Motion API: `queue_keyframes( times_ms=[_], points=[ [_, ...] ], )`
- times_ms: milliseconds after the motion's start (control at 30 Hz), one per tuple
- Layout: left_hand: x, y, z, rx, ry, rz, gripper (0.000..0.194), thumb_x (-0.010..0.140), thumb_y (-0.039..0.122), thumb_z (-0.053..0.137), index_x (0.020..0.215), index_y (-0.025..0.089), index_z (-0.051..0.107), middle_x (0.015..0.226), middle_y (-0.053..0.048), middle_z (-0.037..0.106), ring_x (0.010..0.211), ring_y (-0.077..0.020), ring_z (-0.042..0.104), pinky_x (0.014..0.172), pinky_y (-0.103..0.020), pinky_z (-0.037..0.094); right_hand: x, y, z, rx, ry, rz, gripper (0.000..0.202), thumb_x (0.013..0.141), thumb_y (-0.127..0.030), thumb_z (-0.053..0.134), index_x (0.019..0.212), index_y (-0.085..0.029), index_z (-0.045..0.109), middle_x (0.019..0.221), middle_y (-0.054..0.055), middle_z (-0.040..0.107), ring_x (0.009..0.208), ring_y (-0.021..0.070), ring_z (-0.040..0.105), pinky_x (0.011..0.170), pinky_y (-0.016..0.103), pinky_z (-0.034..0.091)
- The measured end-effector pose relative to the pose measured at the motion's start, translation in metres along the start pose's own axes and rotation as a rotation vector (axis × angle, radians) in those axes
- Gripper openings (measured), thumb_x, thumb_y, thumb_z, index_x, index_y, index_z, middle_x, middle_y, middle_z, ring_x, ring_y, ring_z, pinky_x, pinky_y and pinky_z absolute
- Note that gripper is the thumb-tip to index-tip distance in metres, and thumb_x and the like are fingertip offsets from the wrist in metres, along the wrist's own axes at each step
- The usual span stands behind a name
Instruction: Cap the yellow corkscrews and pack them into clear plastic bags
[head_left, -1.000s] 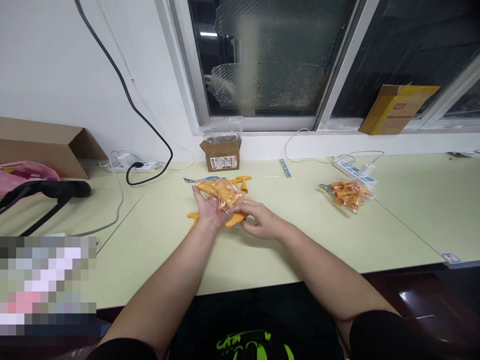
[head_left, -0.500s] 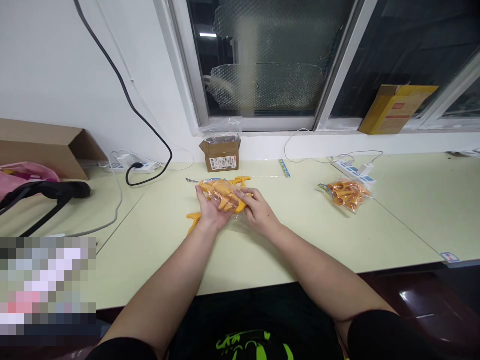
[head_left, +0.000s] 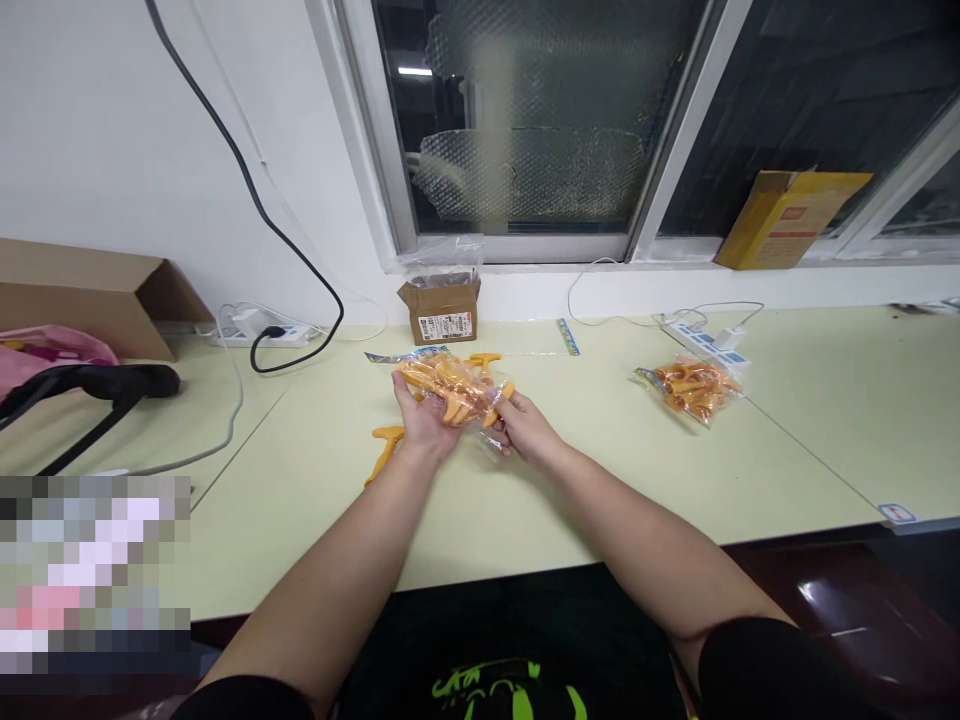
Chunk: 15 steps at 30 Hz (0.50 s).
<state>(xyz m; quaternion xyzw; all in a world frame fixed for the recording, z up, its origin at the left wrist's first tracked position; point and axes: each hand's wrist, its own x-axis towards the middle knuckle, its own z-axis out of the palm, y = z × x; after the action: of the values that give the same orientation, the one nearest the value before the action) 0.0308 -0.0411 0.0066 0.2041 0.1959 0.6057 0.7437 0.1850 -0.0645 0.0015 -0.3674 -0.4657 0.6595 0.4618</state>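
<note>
A clear plastic bag of orange-yellow plastic pieces [head_left: 454, 388] is held between both hands above the table. My left hand [head_left: 429, 425] supports it from the left and below, thumb up along its side. At the bag's right end, my right hand [head_left: 525, 425] grips the film and an orange piece with bent fingers. One loose T-shaped orange piece [head_left: 386, 452] lies on the table left of my left wrist. Another orange piece [head_left: 486, 358] shows just behind the bag. What exactly the pieces are, I cannot tell.
A second bag of orange pieces [head_left: 694, 388] lies to the right. Behind stand a small open carton [head_left: 442, 308] and a blue-green strip [head_left: 568, 337]. Power strips [head_left: 709, 343] with cables sit along the wall. At left are a large cardboard box [head_left: 75, 290] and a black frame [head_left: 97, 385].
My right hand has shifted slightly right and down, to the bag's end. The bag looks more spread out, its printed header showing more at the left. My left hand stays nearly in place.
</note>
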Motion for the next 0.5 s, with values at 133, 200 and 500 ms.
queue_keyframes(
  times_ms=[133, 200, 500],
  points=[
    [-0.001, -0.002, 0.001, -0.009, -0.001, 0.000, 0.086, 0.089, 0.087, 0.030, 0.131, 0.020, 0.066, 0.116, -0.013, 0.076, 0.111, -0.0342, 0.071, 0.091, -0.048, 0.059, 0.000, -0.004, 0.000, 0.210, -0.055, 0.077, 0.045, 0.084, -0.063, 0.072, 0.088, -0.021, 0.057, 0.055, -0.008, 0.049, 0.041, 0.0084, 0.043, 0.038, 0.021, 0.041],
    [-0.001, -0.002, 0.002, 0.015, 0.015, -0.002, 0.084, 0.089, 0.086, 0.032, 0.129, 0.020, 0.066, 0.112, -0.012, 0.076, 0.110, -0.0341, 0.071, 0.091, -0.048, 0.059, 0.000, -0.005, -0.001, 0.243, -0.167, 0.148, 0.044, 0.083, -0.059, 0.075, 0.089, -0.019, 0.060, 0.059, -0.005, 0.057, 0.045, 0.0093, 0.051, 0.043, 0.021, 0.047],
    [-0.003, -0.007, 0.006, 0.136, -0.043, 0.099, 0.067, 0.093, 0.075, 0.044, 0.120, 0.020, 0.069, 0.112, -0.011, 0.076, 0.120, -0.0340, 0.067, 0.102, -0.047, 0.054, 0.001, 0.003, -0.009, -0.446, 0.079, -0.280, 0.031, 0.086, -0.051, 0.070, 0.090, -0.022, 0.063, 0.058, -0.006, 0.051, 0.054, 0.0129, 0.048, 0.052, 0.024, 0.041]
  ],
)
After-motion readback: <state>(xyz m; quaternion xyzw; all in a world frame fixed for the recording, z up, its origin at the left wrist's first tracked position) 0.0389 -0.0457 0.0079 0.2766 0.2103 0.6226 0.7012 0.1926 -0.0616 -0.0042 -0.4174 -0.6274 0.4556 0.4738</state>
